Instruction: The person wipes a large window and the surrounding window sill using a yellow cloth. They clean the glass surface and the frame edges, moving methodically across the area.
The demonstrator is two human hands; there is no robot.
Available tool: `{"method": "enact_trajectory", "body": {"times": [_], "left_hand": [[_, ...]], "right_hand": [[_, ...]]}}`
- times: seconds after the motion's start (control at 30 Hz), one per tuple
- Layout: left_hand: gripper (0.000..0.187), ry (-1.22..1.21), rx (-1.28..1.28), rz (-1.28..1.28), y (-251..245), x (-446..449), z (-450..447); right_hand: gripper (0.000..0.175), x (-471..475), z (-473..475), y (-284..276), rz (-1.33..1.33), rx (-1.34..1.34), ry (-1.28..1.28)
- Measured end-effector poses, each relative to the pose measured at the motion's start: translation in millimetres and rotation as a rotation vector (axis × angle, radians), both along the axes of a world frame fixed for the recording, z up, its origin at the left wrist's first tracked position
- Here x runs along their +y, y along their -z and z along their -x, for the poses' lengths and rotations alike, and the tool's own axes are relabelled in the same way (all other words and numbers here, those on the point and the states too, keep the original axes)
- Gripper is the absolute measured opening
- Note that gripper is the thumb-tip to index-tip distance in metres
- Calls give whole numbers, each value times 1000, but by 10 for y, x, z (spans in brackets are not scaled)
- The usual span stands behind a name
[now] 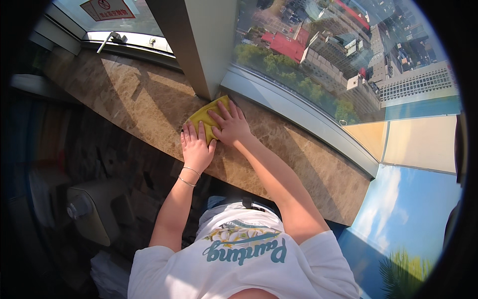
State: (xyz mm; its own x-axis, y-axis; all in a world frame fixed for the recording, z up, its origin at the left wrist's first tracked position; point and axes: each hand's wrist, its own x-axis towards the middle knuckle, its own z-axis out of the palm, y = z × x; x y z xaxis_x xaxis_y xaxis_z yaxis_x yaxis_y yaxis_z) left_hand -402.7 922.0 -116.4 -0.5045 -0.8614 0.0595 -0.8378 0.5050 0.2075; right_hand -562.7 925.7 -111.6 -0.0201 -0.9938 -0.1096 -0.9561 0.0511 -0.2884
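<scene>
A yellow cloth (206, 114) with a dark edge lies on the brown marbled stone windowsill (157, 101), at the foot of a grey window post (209, 45). My right hand (232, 125) holds the cloth's right part down against the stone, its fingers spread. Lower and to the left, my left hand (197, 147) presses the near left part with its fingers stretched forward. Two thin bangles (188, 176) circle my left wrist. Both palms face down, and the cloth's underside is hidden.
On the left, a window handle (106, 42) sticks out above the sill beneath a red and white sign (108, 9). A large fixed window (291, 67) looks down on buildings. A sky mural (392, 209) covers the right wall. A pale appliance-like object (97, 209) stands lower left.
</scene>
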Motion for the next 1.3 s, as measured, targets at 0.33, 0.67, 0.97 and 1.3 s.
{"method": "enact_trajectory", "body": {"times": [0.33,0.67,0.97,1.3], "left_hand": [[48,379,254,13,152,68,992],[37,542,823,443,-1324,-444,2007],[57,462,945,490,-1751,-833,2432],[49,302,960,740,-2704,-1148,2725]], "right_hand": [[36,1063,927,110,317,-125,99],[31,780,1594,-1530,811,337,137],[41,-5,1759,-2002,978,881,333],[39,-218,1995,-3163,1077,1120,247]]}}
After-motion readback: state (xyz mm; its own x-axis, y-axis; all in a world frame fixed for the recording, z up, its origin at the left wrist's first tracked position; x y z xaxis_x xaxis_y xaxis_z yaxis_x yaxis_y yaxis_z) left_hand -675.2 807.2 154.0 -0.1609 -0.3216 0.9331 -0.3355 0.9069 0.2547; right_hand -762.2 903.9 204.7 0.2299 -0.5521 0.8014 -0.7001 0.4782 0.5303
